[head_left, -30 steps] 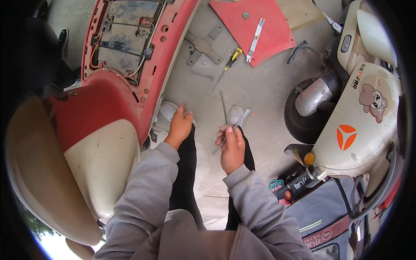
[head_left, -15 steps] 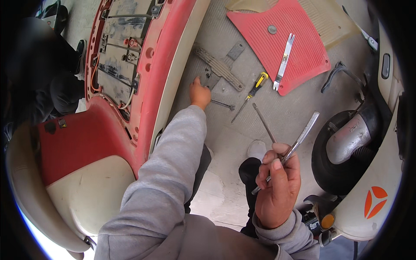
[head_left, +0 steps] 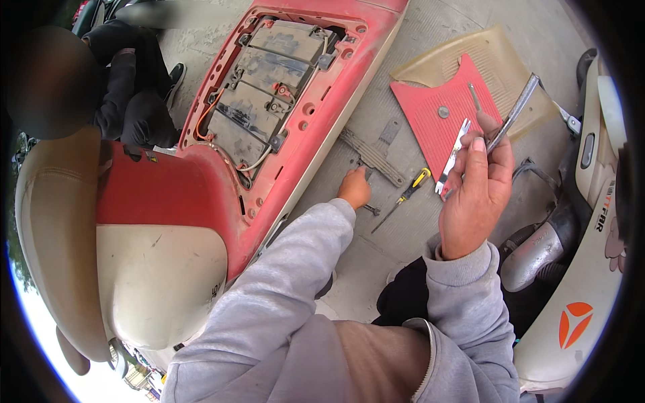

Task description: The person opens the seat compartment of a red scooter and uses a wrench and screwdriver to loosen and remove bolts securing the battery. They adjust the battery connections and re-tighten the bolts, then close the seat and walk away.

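My right hand point(head_left: 477, 191) is raised at the right, fingers closed round a thick silvery metal rod point(head_left: 516, 111). A thinner metal rod point(head_left: 474, 97) also sticks up from that hand; I cannot tell whether the two are joined. Low over the floor, my left hand point(head_left: 355, 189) is at the near end of a ribbed metal bracket point(head_left: 373, 158), its fingers drawn together and bent down. Whatever its fingertips pinch is hidden. A wrench point(head_left: 371, 210) lies partly under this hand. Beside it is a yellow-and-black screwdriver point(head_left: 411, 191).
A red ribbed panel point(head_left: 430, 111) bears a round disc point(head_left: 443, 113) and a silver forked pry tool point(head_left: 454, 154); a tan mat point(head_left: 497, 54) lies beneath. Left stands a red scooter body point(head_left: 322, 111) with exposed batteries point(head_left: 269, 74). Another person point(head_left: 144, 94) crouches beyond. A white scooter point(head_left: 571, 295) stands right.
My view has shifted, so the scooter and floor things sit further right. My right hand has risen away from me, still gripping the rod. My left hand stays by the bracket, its fingers more bent.
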Demonstrator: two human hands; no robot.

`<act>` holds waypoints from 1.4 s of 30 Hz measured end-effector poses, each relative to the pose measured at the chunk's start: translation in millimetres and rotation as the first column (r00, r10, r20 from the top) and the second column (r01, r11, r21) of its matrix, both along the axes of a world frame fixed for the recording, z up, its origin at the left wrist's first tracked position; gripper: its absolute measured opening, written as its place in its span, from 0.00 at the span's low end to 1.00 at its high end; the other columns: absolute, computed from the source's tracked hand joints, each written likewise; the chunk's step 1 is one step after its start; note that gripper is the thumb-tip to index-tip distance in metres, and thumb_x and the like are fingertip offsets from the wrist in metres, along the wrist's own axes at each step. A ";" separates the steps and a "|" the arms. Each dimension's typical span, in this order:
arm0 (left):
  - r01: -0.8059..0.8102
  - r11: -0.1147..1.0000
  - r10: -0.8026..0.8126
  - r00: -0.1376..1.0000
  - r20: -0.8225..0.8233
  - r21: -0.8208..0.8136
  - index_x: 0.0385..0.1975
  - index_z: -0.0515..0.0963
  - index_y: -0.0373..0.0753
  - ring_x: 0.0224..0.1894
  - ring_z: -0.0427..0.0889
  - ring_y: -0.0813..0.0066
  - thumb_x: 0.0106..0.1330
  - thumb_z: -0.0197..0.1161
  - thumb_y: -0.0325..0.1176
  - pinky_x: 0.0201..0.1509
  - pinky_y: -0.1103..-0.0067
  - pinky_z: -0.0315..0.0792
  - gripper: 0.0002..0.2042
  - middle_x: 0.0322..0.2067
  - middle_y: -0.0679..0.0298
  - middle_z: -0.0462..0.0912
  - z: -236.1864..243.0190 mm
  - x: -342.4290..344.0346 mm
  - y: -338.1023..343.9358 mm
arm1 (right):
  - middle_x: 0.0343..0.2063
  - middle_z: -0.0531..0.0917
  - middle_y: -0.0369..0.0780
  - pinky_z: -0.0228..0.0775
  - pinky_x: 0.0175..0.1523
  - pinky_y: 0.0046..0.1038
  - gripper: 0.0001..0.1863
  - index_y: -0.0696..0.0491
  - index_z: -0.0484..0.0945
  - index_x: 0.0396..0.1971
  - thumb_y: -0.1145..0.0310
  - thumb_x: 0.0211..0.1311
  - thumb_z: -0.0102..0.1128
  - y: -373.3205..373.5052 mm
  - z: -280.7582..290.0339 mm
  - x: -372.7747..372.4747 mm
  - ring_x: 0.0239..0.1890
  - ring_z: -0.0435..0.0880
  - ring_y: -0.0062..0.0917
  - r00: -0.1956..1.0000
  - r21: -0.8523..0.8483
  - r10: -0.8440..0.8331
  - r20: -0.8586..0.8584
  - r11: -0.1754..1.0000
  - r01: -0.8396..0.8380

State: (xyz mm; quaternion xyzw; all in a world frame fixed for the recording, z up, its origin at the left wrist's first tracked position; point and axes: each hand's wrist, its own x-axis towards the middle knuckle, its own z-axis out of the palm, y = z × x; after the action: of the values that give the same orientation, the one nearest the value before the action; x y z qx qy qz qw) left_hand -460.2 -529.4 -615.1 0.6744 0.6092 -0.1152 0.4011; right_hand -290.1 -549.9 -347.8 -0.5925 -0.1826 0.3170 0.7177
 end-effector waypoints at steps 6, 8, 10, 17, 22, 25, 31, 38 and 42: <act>0.172 0.976 -0.162 0.983 0.087 -0.131 0.53 0.75 0.39 0.54 0.77 0.51 0.64 0.50 0.29 0.58 0.64 0.70 0.18 0.51 0.50 0.79 14.6 -27.9 -16.1 | 0.37 0.73 0.35 0.67 0.46 0.21 0.15 0.58 0.70 0.53 0.73 0.70 0.47 13.0 -41.8 1.7 0.38 0.71 0.15 0.986 -0.082 -0.014 0.166 0.996 0.028; 0.197 0.962 -0.208 0.977 -0.038 -0.189 0.54 0.75 0.39 0.55 0.76 0.51 0.64 0.53 0.31 0.59 0.65 0.70 0.18 0.52 0.50 0.78 20.6 -30.6 -17.8 | 0.40 0.75 0.36 0.68 0.49 0.22 0.14 0.60 0.70 0.53 0.73 0.71 0.46 15.2 -51.0 1.0 0.39 0.72 0.16 0.985 -0.075 0.006 0.175 0.997 0.007; 0.253 0.936 -0.261 0.965 -0.001 -0.243 0.55 0.74 0.39 0.55 0.77 0.51 0.64 0.56 0.34 0.58 0.66 0.70 0.19 0.51 0.49 0.78 39.8 -21.8 -11.5 | 0.41 0.76 0.36 0.68 0.49 0.22 0.15 0.60 0.70 0.54 0.74 0.71 0.45 18.0 -48.5 2.6 0.39 0.73 0.17 0.972 -0.074 0.006 0.235 0.997 0.012; 0.212 0.956 -0.288 0.798 0.530 0.200 0.57 0.70 0.35 0.51 0.79 0.53 0.68 0.53 0.31 0.57 0.68 0.71 0.18 0.49 0.49 0.79 221.7 30.3 70.4 | 0.33 0.81 0.43 0.72 0.38 0.25 0.13 0.64 0.74 0.49 0.75 0.69 0.49 6.2 79.8 43.3 0.31 0.80 0.24 0.638 -0.207 0.305 0.707 0.952 -0.225; -0.022 0.660 -0.494 0.740 0.456 0.751 0.68 0.60 0.43 0.46 0.80 0.63 0.68 0.51 0.28 0.54 0.71 0.72 0.26 0.49 0.53 0.78 330.8 5.8 123.2 | 0.26 0.79 0.48 0.69 0.32 0.28 0.10 0.62 0.75 0.44 0.75 0.66 0.52 35.3 193.4 54.0 0.25 0.79 0.32 0.240 -0.197 0.323 0.916 0.881 -0.431; -0.049 0.871 -0.300 0.734 0.609 0.488 0.67 0.62 0.43 0.43 0.79 0.72 0.70 0.49 0.29 0.52 0.75 0.73 0.24 0.48 0.58 0.80 348.9 -18.4 122.6 | 0.23 0.79 0.47 0.68 0.32 0.32 0.07 0.60 0.76 0.38 0.73 0.65 0.53 83.9 225.7 31.0 0.25 0.78 0.38 0.072 -0.252 0.370 0.926 0.750 -0.611; -0.137 0.988 0.008 0.536 0.844 0.077 0.61 0.69 0.37 0.47 0.78 0.75 0.72 0.47 0.29 0.53 0.78 0.71 0.19 0.47 0.63 0.80 330.4 -61.8 155.1 | 0.22 0.80 0.50 0.74 0.31 0.42 0.09 0.58 0.74 0.29 0.68 0.64 0.54 153.4 214.5 -42.5 0.27 0.82 0.45 -0.268 -0.313 0.190 0.944 0.769 -0.558; -0.323 0.942 0.049 0.406 0.913 0.093 0.55 0.74 0.35 0.48 0.78 0.77 0.70 0.52 0.27 0.53 0.79 0.71 0.15 0.46 0.63 0.81 281.2 -68.3 183.7 | 0.23 0.81 0.49 0.74 0.33 0.43 0.12 0.59 0.76 0.29 0.65 0.65 0.54 207.7 200.7 -80.5 0.30 0.82 0.46 -0.306 -0.316 0.172 0.936 0.794 -0.519; -0.304 0.952 0.095 0.423 0.901 0.042 0.51 0.77 0.36 0.45 0.78 0.79 0.70 0.54 0.29 0.49 0.80 0.72 0.13 0.41 0.65 0.83 268.0 -62.0 185.4 | 0.26 0.82 0.49 0.74 0.37 0.44 0.12 0.59 0.77 0.29 0.65 0.66 0.52 216.0 198.7 -87.7 0.33 0.82 0.46 -0.369 -0.484 0.346 0.863 0.775 -0.405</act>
State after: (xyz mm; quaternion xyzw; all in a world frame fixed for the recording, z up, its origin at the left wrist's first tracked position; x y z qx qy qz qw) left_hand -522.3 -344.0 -347.1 0.5927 0.3920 0.3651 0.6015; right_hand -377.8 -333.8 -149.2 -0.4973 -0.8500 -0.0339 0.1704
